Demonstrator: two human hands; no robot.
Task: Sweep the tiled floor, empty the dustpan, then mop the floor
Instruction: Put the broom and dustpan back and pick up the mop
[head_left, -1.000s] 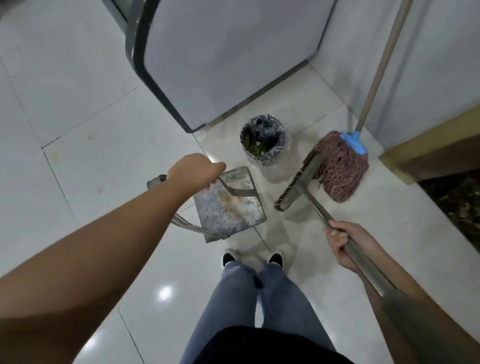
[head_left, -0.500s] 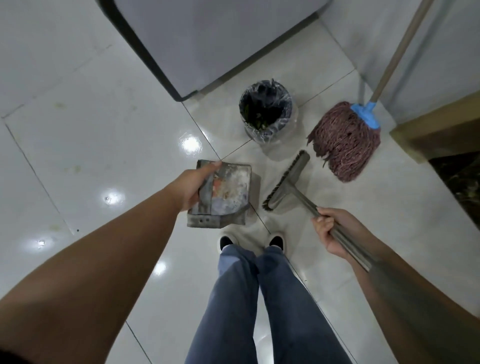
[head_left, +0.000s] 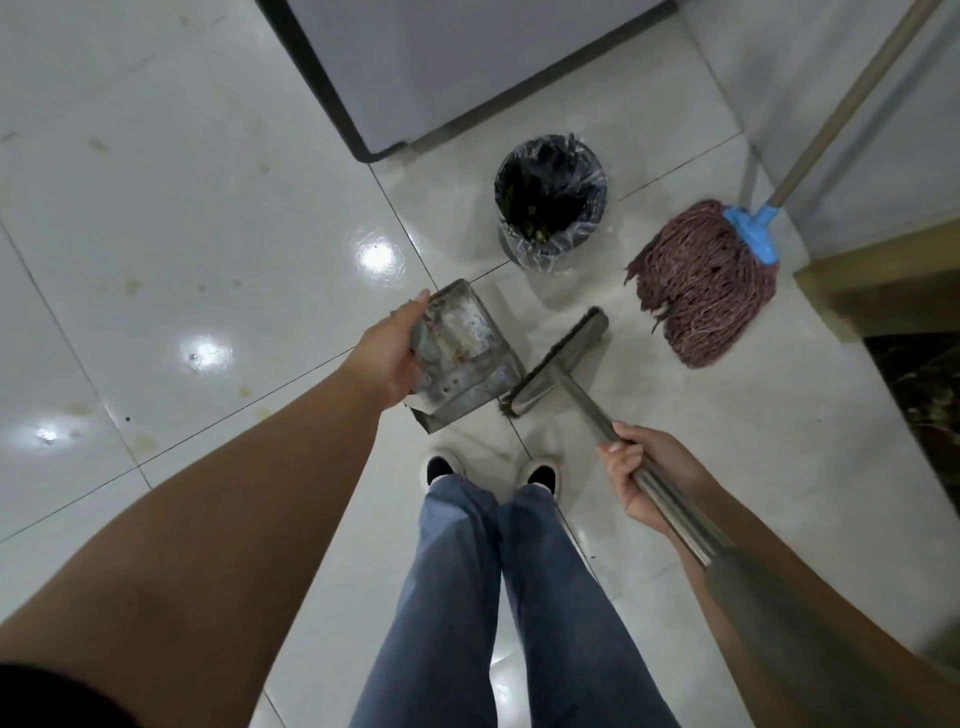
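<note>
Two bare arms reach out over a glossy tiled floor (head_left: 156, 218) of big pale squares, marked here and there with yellowish stains and bright spots of reflected light. Largest thing in the corner is a grey appliance (head_left: 467, 57) with a dark edge, standing on the tiles at the far side. A mop (head_left: 701, 280) leans against the wall to the right, its reddish-brown strings spread on the floor under a blue clamp, its long pole rising out of view. Just left of the mop stands a small round bin (head_left: 550, 197) lined with a clear plastic bag, dark inside with some green scraps. Nearer the person's feet, a metal dustpan (head_left: 462, 353) is held tilted above the floor, the left hand (head_left: 389, 353) gripping its side with the thumb along the top edge. Beside the pan, touching or nearly touching its right edge, is the head of a broom (head_left: 556, 364) with dark bristles; the right hand (head_left: 644, 478) is wrapped tight around its metal handle. Blue trouser legs and two light shoes (head_left: 441, 467) stand just below the pan.
</note>
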